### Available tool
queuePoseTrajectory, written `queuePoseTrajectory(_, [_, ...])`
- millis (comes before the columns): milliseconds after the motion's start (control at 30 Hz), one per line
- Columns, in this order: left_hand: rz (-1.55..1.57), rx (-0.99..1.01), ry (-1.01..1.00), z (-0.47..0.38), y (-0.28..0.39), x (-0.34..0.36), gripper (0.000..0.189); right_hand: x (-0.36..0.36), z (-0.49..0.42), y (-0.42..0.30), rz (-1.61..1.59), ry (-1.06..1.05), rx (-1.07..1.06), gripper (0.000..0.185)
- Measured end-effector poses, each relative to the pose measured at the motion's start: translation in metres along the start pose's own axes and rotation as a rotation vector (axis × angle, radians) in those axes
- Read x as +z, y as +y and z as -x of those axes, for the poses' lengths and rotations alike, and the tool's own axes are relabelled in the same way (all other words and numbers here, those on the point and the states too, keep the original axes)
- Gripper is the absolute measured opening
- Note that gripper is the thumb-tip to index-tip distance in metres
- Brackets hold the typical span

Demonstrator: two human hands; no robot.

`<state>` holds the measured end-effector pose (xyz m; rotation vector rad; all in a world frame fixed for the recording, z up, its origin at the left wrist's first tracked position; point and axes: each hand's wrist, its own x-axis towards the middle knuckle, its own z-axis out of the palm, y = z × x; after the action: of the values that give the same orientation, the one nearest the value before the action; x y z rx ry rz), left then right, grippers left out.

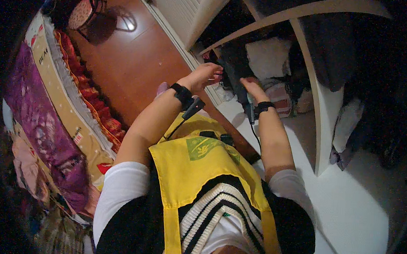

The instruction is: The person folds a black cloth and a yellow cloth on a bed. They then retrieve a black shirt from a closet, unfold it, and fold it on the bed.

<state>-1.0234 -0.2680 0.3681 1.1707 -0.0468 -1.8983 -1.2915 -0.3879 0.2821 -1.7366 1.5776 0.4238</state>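
Note:
A long dark item (234, 65), seemingly cloth, stands between my two hands in front of a pale wardrobe frame (311, 68). My left hand (205, 76) is at its left edge with fingers curled. Whether those fingertips grip it is too dark to tell. On the other side, my right hand (254, 89) lies against the item's edge, its fingers partly hidden. Behind them, inside the wardrobe, are a pale folded cloth (268, 57) and a pink-and-white bundle (276, 99).
To the left is a bed with a purple and tan cover (50, 120). A stool with a patterned seat (81, 13) stands on the brown floor (138, 59). Dark clothes (329, 50) hang at the right. Cables run from devices (193, 109) near my wrists.

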Motion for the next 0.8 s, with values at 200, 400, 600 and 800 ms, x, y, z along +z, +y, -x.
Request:
queuePoseTrajectory(200, [0.205,-0.127,-0.077,-0.021,-0.029,0.013,0.012,-0.084,-0.026,0.018,-0.055,0.859,-0.327,0.065])
queuePoseTrajectory(400, [0.323,-0.094,0.0,-0.053,-0.072,0.053,0.014,-0.097,-0.036,0.079,-0.318,0.494,-0.169,0.074])
queuePoseTrajectory(600, [0.36,-0.144,-0.013,-0.067,-0.09,0.037,0.016,-0.05,-0.052,0.108,0.252,0.427,0.013,0.061])
queuePoseTrajectory(800, [0.364,-0.156,0.004,-0.072,-0.095,0.039,0.019,0.008,0.003,0.071,0.638,0.528,-0.443,0.051])
